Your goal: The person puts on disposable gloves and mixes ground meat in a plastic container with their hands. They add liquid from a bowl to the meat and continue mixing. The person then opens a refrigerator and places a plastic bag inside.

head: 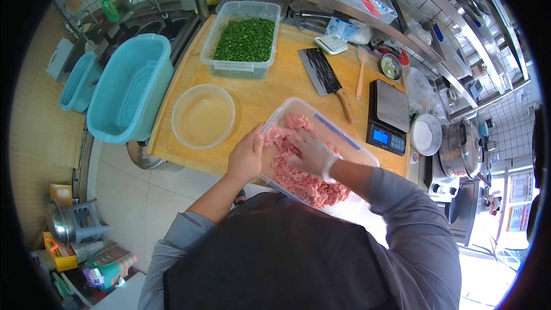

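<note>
A clear plastic bin of raw minced meat sits at the near edge of the wooden worktop, set at a slant before me. My bare left hand grips its left corner, the thumb up by the rim. Inside the bin, my right hand wears a clear disposable glove. Its fingers are spread and press into the meat, with the fingertips partly hidden. Left of the bin stands a round plastic tub of pale yellowish liquid. Farther back, a clear container holds finely chopped greens.
A cleaver, an orange-handled spatula and a digital scale lie right of centre on the worktop. A calculator is behind them. Blue basins stand left, near the sink. At right is a lidded steel pot.
</note>
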A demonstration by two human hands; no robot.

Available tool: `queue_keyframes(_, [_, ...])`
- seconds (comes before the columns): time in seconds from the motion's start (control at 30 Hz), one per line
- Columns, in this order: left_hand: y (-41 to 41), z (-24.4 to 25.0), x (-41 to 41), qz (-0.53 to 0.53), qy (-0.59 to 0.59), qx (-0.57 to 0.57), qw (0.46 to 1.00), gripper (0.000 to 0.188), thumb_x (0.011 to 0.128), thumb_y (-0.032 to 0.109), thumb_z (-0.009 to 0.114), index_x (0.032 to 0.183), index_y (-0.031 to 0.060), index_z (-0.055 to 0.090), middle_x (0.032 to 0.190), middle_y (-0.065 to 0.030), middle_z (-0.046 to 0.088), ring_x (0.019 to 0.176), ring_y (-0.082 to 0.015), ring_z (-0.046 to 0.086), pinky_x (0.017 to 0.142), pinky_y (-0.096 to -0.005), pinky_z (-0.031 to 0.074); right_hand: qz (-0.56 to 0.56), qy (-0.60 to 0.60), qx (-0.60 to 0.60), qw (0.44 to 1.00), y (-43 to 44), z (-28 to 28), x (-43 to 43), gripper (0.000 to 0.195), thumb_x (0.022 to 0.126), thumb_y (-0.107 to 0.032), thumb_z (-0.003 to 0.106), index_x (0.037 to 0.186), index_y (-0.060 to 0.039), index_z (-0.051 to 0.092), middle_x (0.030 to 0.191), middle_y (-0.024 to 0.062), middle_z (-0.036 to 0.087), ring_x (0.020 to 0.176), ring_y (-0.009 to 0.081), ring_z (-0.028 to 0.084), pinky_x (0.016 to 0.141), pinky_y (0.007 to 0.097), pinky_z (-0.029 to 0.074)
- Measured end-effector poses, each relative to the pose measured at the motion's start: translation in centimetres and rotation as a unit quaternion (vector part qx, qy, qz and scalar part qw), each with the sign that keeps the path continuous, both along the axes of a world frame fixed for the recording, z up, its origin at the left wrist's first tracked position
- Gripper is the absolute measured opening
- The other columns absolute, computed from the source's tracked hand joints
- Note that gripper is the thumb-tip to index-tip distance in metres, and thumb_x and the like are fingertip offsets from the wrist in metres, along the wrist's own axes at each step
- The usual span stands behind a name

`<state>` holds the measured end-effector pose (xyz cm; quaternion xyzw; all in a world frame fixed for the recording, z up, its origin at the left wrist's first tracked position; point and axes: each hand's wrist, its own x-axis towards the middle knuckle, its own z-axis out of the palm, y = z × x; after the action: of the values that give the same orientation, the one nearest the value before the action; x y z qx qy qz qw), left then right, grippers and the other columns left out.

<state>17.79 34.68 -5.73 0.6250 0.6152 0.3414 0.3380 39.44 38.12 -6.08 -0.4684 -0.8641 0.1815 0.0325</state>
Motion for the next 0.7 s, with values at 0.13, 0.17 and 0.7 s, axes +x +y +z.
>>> queue_keyframes(0.13, [0.0,0.2,0.2,0.01,-0.003,0.003,1.0,0.045,0.101,0.034,0.033,0.132,0.0075,0.051,0.122,-0.0189,0.059,0.112,-0.0342,0.056,0.093,-0.0416,0.044,0.12,-0.03,-0.035,0.992,-6.9,0.5,4.8,0.051,0.079,-0.028,0.062,0.124,-0.0065,0.052,0.124,0.0205,0.05,0.113,0.0399,0.05,0.103,0.0491,0.036])
queue_keyframes(0.17, [0.0,0.3,0.3,0.012,-0.005,0.001,1.0,0.045,0.101,0.035,0.034,0.132,0.0074,0.051,0.122,-0.0188,0.059,0.112,-0.0342,0.056,0.093,-0.0417,0.044,0.176,-0.026,-0.044,0.983,-7.2,1.3,4.6,0.047,0.081,-0.026,0.061,0.122,-0.0059,0.053,0.121,0.0192,0.053,0.111,0.0392,0.051,0.102,0.049,0.036])
queue_keyframes(0.7, [0.0,0.8,0.4,0.014,0.018,-0.025,0.999,0.044,0.1,0.034,0.035,0.133,0.0082,0.05,0.125,-0.0187,0.057,0.114,-0.0351,0.055,0.095,-0.0424,0.043,0.142,-0.109,-0.055,0.982,-6.5,0.0,7.0,0.075,0.078,-0.035,0.067,0.144,-0.0193,0.036,0.144,0.0212,0.032,0.134,0.0398,0.033,0.108,0.0494,0.032])
